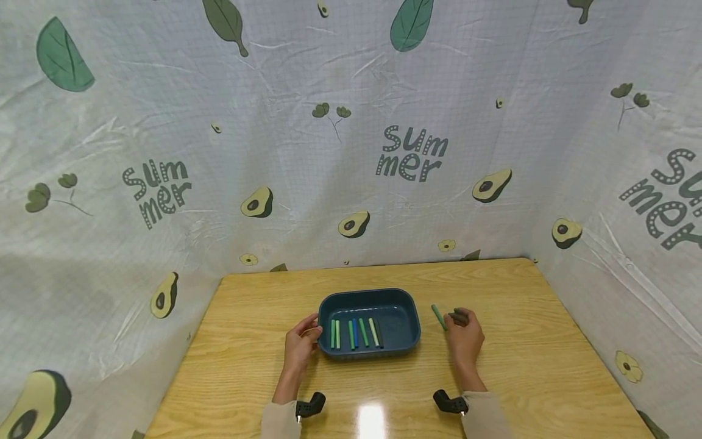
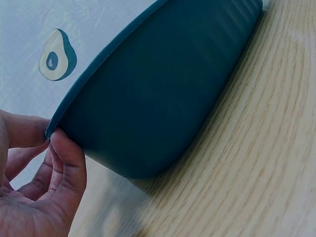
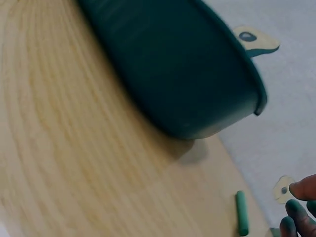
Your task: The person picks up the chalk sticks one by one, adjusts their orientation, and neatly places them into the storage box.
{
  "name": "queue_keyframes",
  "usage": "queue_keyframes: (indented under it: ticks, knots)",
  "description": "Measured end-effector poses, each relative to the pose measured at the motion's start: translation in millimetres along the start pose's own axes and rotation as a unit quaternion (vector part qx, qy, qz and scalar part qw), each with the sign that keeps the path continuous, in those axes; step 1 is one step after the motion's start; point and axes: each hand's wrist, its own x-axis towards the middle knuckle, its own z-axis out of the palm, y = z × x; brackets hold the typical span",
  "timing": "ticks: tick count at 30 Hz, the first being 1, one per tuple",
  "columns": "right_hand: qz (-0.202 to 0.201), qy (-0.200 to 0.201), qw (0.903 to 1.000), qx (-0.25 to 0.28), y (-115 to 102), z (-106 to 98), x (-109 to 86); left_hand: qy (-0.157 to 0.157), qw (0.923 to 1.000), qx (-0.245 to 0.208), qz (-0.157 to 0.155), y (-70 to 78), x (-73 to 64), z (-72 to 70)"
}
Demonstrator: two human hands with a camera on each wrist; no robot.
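My left hand point(image 1: 299, 346) pinches the left rim of a dark teal tray point(image 1: 403, 352) between thumb and fingers, plainest in the left wrist view. Inside the tray, several slim chalk-like sticks point(image 1: 354, 333) in greens, pale yellow-green, blue and a dark shade lie side by side, mostly in its left and middle parts. One green chalk-like stick point(image 1: 438, 316) lies on the table to the right of the tray. Right beside that stick is my right hand point(image 1: 465, 341). Its fingertips point(image 3: 296, 211) look dark green, and I see nothing held between the thumb and fingers.
The tray stands on a light wooden table point(image 1: 252, 305). A white curtain point(image 1: 307, 164) printed with avocados, leaves and lettering hangs behind the table and along both sides. Black wrist-camera mounts point(image 1: 311, 405) sit at both cuffs.
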Motion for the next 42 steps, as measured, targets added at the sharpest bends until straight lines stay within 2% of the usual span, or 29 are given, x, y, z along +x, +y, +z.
queue_keyframes:
  ticks: [10,16,25,42]
  knots:
    - [0.005,0.013,0.9997,-0.018,12,9,-1.1,-0.003,1.0000,0.002,-0.004,0.2,-1.6,0.2]
    - [0.013,0.019,0.9994,-0.027,16,13,-1.5,-0.009,0.9999,-0.009,0.006,0.4,-0.8,-0.7]
    - [0.024,0.018,0.9981,-0.053,19,19,-1.2,0.004,1.0000,-0.002,0.000,0.5,-1.4,0.6]
    - [-0.027,0.053,0.9924,-0.108,21,30,-1.4,0.000,0.9999,0.012,0.001,-1.4,-1.1,-0.8]
